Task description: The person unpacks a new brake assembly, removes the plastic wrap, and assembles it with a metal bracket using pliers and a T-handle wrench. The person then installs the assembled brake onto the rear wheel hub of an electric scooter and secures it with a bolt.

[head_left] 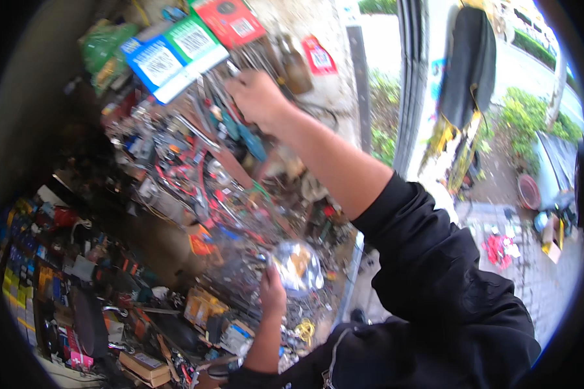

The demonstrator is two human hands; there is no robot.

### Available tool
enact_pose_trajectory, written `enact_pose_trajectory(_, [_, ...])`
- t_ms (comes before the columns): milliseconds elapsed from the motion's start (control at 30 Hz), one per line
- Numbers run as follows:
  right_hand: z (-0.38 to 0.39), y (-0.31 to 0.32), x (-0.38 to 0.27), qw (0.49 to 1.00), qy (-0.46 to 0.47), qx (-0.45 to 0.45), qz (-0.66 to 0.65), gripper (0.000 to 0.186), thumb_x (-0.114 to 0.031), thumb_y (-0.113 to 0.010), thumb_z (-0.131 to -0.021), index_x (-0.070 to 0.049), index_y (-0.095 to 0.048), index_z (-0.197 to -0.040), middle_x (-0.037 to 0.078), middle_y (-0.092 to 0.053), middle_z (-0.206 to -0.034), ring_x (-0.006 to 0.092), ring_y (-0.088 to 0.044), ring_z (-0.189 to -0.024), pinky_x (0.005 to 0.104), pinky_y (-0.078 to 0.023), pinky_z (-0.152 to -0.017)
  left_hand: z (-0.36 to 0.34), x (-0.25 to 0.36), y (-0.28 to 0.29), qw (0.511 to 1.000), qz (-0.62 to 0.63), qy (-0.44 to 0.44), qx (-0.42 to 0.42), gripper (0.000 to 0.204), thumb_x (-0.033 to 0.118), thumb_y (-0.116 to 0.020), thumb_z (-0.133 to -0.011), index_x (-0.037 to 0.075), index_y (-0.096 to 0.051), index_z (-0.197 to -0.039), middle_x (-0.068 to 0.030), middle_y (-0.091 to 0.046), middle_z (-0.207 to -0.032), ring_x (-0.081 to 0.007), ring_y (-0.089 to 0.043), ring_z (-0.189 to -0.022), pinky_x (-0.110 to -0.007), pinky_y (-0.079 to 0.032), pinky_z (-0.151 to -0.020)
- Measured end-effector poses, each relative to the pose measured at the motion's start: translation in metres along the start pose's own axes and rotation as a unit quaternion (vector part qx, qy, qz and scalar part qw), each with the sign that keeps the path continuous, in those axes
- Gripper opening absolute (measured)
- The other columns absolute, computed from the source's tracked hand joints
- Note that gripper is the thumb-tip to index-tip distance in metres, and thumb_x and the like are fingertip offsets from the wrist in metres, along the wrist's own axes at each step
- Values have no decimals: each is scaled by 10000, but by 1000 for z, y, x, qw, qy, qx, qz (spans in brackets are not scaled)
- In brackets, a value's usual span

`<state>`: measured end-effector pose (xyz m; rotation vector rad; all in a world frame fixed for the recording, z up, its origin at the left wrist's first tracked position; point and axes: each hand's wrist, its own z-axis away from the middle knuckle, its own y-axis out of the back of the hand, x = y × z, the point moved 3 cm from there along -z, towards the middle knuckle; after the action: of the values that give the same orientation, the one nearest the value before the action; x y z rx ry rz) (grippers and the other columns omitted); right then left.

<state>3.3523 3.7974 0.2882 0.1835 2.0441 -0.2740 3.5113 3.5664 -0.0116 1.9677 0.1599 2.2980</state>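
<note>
My right hand (256, 97) is raised to a row of hanging tools (217, 97), fingers closed on a metal tool (233, 67) just below blue, green and red printed cards (170, 53). Lower down, my left hand (272, 293) is closed with its thumb upward on something small and metallic that I cannot make out. Just right of it is a shiny silver rounded object (298, 266), blurred. Pliers, wires and small parts fill the cluttered bench (194, 188) between the hands, smeared by motion.
Shelves of boxes and parts (32, 272) line the lower left. A cardboard box (143, 368) lies at the bottom. At the right, a doorway frame (409, 84) with a hanging dark item (464, 58) opens onto a paved sidewalk (480, 220) with plants and a grey container (551, 168).
</note>
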Motion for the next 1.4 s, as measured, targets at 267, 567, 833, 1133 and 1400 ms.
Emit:
enact_pose_trajectory(267, [302,206,26,894,-5,110,434,129,-100,-609,-898,-27,-667,-988,148,-654,-756,314,-657,-662,371,-516,-610,-1,56,-194,958,34,-138,-248,405,352,-384,-1046,-20,-544,-1044,-112,-599,-920,-197,-553,-843,-339,-448,-808])
enact_pose_trajectory(567, [543,318,-20,736,-321,52,594,53,-215,-608,-822,-188,-585,-784,72,-580,-646,288,-610,-593,428,-466,-487,159,67,-383,866,-137,-271,-397,481,397,-394,-1018,-44,-549,-1129,-249,-637,-991,-407,-616,-919,-462,-472,-810])
enact_pose_trajectory(833, [552,368,-94,719,-218,199,629,70,-87,-667,-781,-91,-623,-836,114,-604,-665,316,-612,-577,403,-486,-498,259,69,-410,799,-169,-295,-495,488,426,-395,-1021,-20,-536,-1159,-221,-643,-1023,-356,-626,-931,-432,-459,-848])
enact_pose_trajectory(1133, [543,388,-124,776,-107,158,602,110,-169,-619,-813,-77,-597,-757,128,-591,-630,333,-627,-590,452,-486,-526,265,74,-407,801,-137,-334,-478,479,429,-417,-1011,-19,-574,-1074,-218,-643,-939,-357,-623,-877,-428,-469,-793])
enact_pose_trajectory(1400, [527,388,-148,783,-80,215,579,56,-144,-637,-827,-91,-656,-828,126,-605,-646,337,-618,-591,403,-484,-516,269,79,-397,797,-137,-371,-457,390,321,-435,-1005,-36,-573,-1082,-226,-647,-901,-340,-628,-839,-433,-456,-749])
